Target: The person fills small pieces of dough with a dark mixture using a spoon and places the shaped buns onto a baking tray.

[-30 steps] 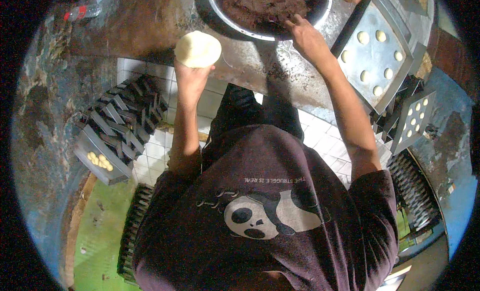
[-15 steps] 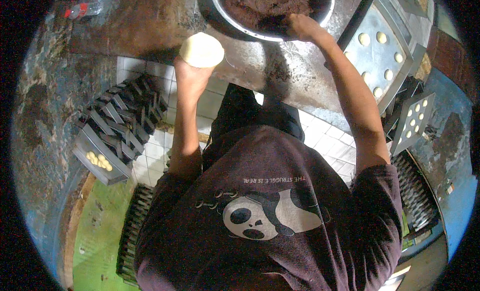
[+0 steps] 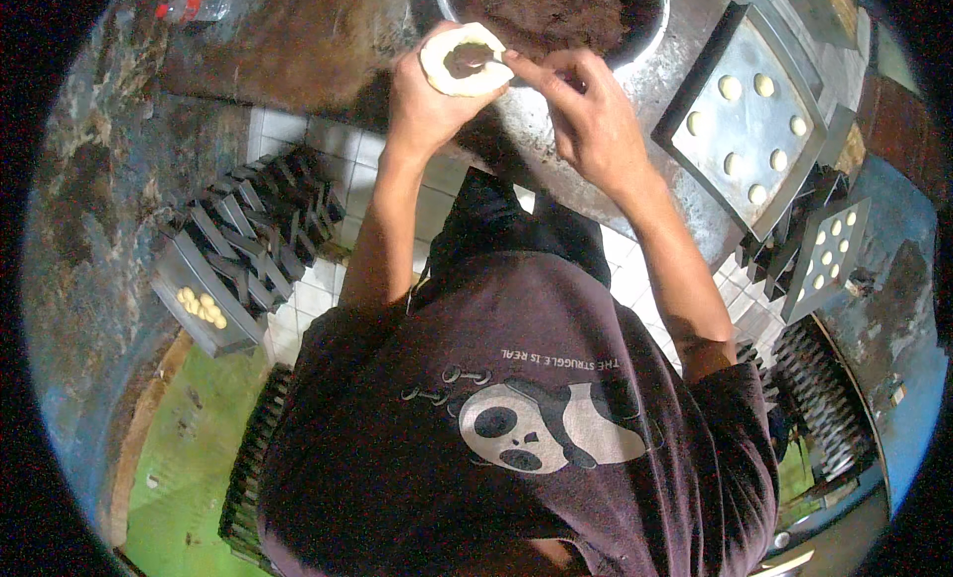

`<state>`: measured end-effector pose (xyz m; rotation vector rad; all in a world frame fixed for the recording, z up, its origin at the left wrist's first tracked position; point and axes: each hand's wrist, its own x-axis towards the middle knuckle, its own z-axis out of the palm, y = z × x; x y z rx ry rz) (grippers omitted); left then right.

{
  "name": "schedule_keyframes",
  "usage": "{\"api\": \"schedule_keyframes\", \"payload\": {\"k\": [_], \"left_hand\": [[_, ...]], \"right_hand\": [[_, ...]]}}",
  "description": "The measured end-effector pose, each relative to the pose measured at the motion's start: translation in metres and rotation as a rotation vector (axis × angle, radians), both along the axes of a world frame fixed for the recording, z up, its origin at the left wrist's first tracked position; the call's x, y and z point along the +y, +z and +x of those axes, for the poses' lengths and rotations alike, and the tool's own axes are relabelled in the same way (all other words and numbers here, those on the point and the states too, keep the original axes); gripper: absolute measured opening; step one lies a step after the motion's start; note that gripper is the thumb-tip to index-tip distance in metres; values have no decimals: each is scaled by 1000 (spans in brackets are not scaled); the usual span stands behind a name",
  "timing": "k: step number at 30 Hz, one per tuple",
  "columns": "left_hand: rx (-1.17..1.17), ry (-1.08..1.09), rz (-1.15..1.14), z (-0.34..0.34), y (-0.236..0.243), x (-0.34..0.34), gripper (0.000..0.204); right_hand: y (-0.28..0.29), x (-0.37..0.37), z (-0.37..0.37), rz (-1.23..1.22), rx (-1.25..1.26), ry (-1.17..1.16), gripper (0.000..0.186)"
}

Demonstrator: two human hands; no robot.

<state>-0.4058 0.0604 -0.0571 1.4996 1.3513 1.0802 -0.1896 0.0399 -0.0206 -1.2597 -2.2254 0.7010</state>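
Note:
My left hand [image 3: 427, 115] cups a flattened round of pale dough [image 3: 434, 63], its fingers wrapped underneath. A lump of dark brown filling [image 3: 465, 59] sits in the middle of the dough, which bends up around it. My right hand [image 3: 596, 115] is closed on a slim metal spoon-like tool [image 3: 486, 63], and its tip presses into the filling. Most of the tool is hidden by the fingers. Just beyond both hands stands a round metal basin [image 3: 650, 51] holding a mass of the same brown filling [image 3: 546, 16].
To the right, a metal tray [image 3: 710, 145] carries several spaced dough balls. Lower right, another tray [image 3: 819, 279] with dough balls juts from a stack. At left, stacked dark trays [image 3: 238, 229] end in one with clustered dough balls [image 3: 202, 307]. A clear plastic item with red [image 3: 184, 8] lies far left.
My right hand has come from the basin to the dough with the tool. My left hand has moved up and right. The dough now has brown filling in it.

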Motion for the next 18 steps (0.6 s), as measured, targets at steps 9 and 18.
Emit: {"api": "schedule_keyframes", "payload": {"k": [9, 18], "left_hand": [[121, 81, 22, 20, -27, -13, 35], [84, -203, 15, 91, 1, -19, 36]], "right_hand": [[-21, -61, 32, -80, 123, -176, 66], [-3, -60, 81, -585, 590, -426, 28]]}}
